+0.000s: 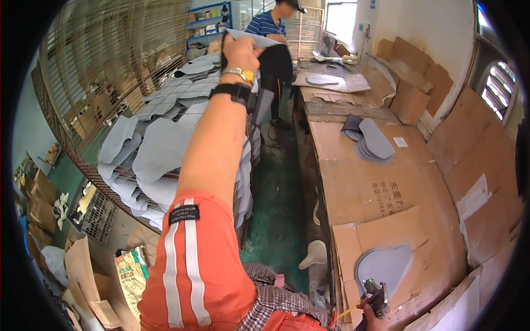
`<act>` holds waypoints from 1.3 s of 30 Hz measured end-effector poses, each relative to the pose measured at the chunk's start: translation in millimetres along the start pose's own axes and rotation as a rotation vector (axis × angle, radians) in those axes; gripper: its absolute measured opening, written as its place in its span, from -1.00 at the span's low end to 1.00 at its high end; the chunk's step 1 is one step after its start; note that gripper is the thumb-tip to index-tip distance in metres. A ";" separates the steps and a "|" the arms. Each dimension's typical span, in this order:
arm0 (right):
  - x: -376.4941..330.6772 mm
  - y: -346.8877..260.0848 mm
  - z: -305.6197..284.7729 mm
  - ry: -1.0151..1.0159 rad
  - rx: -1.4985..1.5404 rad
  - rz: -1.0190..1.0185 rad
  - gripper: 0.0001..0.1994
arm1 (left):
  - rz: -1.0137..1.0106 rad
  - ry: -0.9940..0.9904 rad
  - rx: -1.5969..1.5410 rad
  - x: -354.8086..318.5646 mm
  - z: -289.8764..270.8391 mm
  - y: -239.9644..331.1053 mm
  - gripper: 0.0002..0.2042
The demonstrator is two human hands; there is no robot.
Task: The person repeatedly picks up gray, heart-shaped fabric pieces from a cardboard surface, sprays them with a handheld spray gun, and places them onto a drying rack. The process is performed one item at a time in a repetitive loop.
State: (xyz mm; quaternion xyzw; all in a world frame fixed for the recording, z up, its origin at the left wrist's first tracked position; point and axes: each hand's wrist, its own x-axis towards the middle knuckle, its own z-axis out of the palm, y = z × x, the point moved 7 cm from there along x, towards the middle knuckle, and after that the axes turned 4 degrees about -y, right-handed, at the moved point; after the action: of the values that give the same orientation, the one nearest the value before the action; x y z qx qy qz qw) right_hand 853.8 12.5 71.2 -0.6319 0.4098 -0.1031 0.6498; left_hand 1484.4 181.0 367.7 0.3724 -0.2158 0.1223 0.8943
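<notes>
My left hand (241,55), stretched far forward, pinches the edge of a grey cut sheet (256,39) with a dark side showing. Below that arm, several grey cut sheets (163,146) lie overlapping on a wire rack (91,165). Low at the right, my right hand (374,321) is wrapped round a spray gun (375,295) with a yellow hose (348,313). Just beyond the gun, a rounded grey shape (383,262) lies on the cardboard-covered table (361,187); whether it is a piece or a sprayed mark I cannot tell.
A stack of grey rounded pieces (375,140) sits farther along the table, against upright cardboard (469,149). Another person (268,27) stands at the aisle's far end. A pale saddle-shaped piece (313,255) is beside the table's left edge. A printed sack (131,276) lies lower left.
</notes>
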 end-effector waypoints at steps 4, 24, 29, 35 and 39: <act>12.9 -9.9 16.0 -0.014 0.020 -0.162 -0.71 | 0.167 0.246 -0.017 25.6 -79.5 0.1 -0.61; -78.0 18.5 -26.2 0.467 0.184 -0.234 -0.48 | -0.810 -0.109 -0.283 -311.7 -78.5 -267.1 -0.52; -153.0 34.5 -50.1 0.706 0.248 -0.131 -0.43 | -1.152 -0.180 0.060 -415.6 -54.6 -299.6 -0.39; -192.7 31.8 -34.0 0.817 0.314 -0.196 -0.37 | -1.275 -0.348 0.181 -469.8 -40.7 -317.6 -0.38; -219.7 33.5 -31.0 0.907 0.275 -0.093 -0.37 | -1.303 -0.359 0.213 -479.4 -49.2 -326.1 -0.38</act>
State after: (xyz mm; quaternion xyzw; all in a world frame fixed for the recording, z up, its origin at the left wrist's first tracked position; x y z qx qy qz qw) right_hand 679.2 138.9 133.3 -0.4491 0.6059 -0.4506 0.4776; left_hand 1202.2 -37.3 -91.9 0.5267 -0.0795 -0.4841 0.6942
